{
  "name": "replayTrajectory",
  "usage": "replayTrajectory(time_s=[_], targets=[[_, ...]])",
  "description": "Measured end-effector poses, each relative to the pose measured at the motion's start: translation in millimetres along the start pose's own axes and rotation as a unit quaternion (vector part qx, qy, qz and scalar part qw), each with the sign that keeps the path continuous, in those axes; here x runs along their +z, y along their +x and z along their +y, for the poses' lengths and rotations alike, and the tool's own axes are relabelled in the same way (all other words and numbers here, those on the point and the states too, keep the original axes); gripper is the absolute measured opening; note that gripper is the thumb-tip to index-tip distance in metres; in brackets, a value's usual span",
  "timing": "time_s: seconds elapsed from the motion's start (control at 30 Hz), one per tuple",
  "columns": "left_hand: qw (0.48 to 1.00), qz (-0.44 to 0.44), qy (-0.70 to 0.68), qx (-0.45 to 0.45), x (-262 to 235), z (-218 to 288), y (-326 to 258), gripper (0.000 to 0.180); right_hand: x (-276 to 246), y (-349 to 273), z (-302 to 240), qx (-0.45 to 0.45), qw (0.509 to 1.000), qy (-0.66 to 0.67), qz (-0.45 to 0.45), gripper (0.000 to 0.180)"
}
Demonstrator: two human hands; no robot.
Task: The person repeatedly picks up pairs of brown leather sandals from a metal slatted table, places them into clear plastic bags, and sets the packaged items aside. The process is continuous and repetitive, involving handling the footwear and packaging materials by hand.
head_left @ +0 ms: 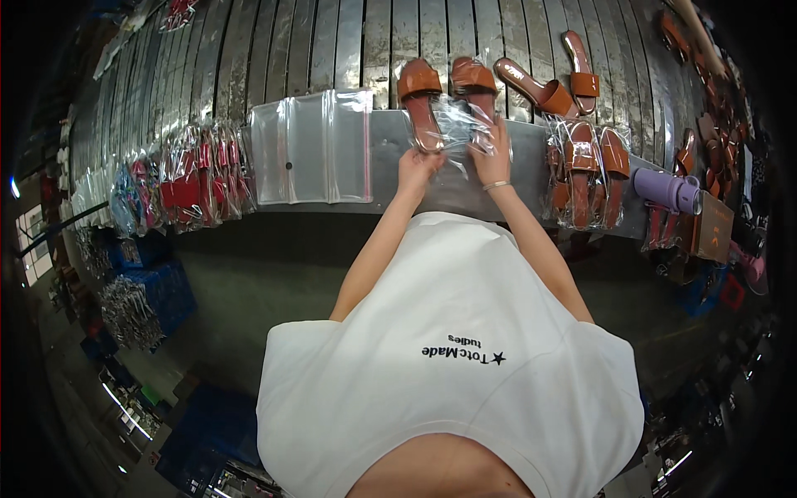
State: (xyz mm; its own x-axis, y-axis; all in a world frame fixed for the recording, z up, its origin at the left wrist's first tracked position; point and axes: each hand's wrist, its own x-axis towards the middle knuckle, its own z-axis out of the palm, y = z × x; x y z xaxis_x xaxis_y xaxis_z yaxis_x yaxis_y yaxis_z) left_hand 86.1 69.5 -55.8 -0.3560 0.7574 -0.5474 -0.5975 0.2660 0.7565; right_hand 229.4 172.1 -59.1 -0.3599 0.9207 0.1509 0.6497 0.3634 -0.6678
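A brown slide sandal (421, 95) lies in front of me with its toe pointing away. My left hand (418, 169) is closed at its heel end, fingertips pinching there. Beside it, a second brown sandal (476, 83) is partly covered by a crinkled clear plastic bag (452, 124). My right hand (492, 156) is closed on this bagged sandal near the heel, thumb and fingers around its side. The bag's loose film stretches between both hands, and glare hides its opening. Just right of them, two unwrapped brown sandals (540, 87) (584, 83) lie on the slats.
A stack of flat clear bags (311, 149) lies left of my hands on the grey metal ledge (388, 158). Farther left are bagged red sandals (203, 178). To the right stand bagged brown sandals (584, 178), a purple tumbler (667, 190) and a cardboard box (712, 228). Metal slats (332, 50) run beyond.
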Motion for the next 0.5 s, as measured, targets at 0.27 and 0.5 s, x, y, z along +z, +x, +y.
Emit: replayTrajectory(time_s=[0.27,0.5], targets=[[0.986,0.02,0.125,-0.111,-30.2,25.4,-34.0,0.026,15.7,-27.1,-74.7,-0.132,0.944,0.006,-0.303,0.015],[0.99,0.047,0.11,-0.078,-51.9,45.8,-45.4,0.029,-96.7,-79.5,-15.3,-0.048,0.902,-0.11,-0.415,0.012]])
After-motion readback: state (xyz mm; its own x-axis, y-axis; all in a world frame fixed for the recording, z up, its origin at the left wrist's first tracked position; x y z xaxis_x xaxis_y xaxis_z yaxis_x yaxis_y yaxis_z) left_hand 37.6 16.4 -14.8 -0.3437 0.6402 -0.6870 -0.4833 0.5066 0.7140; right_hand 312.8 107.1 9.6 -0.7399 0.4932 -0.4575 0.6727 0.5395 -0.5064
